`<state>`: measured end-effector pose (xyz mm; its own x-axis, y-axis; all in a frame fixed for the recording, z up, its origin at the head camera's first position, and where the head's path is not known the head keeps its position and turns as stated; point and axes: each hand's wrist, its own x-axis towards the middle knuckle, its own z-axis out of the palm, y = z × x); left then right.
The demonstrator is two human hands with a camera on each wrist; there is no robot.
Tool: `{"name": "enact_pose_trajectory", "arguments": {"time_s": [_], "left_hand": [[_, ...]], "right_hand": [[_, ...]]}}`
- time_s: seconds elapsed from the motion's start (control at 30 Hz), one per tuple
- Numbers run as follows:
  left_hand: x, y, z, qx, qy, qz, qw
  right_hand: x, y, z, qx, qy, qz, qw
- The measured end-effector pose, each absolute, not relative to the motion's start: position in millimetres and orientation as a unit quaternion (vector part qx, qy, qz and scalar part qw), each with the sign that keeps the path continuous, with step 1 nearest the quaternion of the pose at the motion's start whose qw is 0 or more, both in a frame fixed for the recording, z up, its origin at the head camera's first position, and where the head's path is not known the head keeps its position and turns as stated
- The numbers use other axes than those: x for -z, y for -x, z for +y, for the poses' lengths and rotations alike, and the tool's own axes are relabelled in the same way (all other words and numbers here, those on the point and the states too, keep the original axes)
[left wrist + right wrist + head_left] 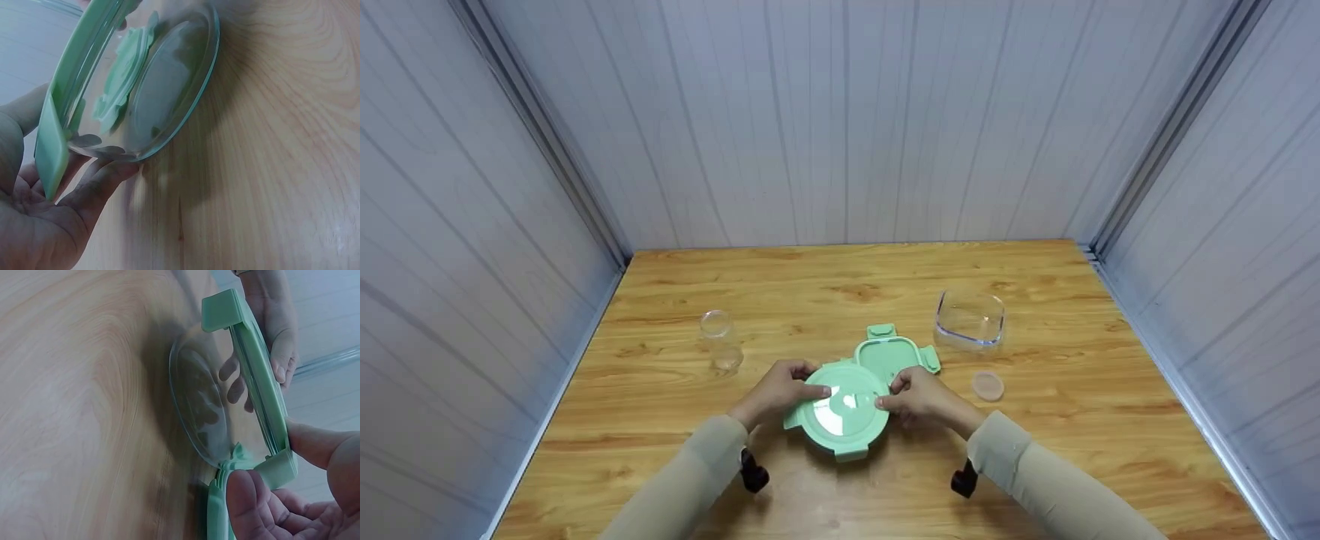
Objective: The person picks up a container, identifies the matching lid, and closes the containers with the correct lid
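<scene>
A round glass container with a green lid point(847, 431) on its top is held between both hands near the front middle of the table. My left hand point(780, 391) grips its left side, thumb over the lid and fingers against the clear glass bowl point(174, 84). On the opposite side my right hand point(928, 399) has its thumb on the lid's edge and curled fingers at a side flap point(281, 469). Flaps at the front point(851, 454) and left stick outward. Whether the bowl's base touches the table is unclear. Just behind lies a squarish green lid point(887, 354), partly covered.
A clear glass jar point(722, 343) stands to the left. At the right are a squarish glass container point(971, 326) and a small round translucent lid point(988, 385). Panel walls point(840, 150) border the wooden table point(810, 285) at the back and sides.
</scene>
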<state>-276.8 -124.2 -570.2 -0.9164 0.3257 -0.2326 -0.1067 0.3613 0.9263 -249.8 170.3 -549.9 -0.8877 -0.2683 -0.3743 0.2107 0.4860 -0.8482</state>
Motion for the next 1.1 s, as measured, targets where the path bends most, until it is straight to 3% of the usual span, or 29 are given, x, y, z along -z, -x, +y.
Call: {"name": "enact_pose_trajectory", "arguments": {"time_s": [1.1], "left_hand": [[568,275,-119,-0.565,-0.055,0.802,0.188]], "right_hand": [[553,261,173,0.555,0.044,0.777,0.293]]}}
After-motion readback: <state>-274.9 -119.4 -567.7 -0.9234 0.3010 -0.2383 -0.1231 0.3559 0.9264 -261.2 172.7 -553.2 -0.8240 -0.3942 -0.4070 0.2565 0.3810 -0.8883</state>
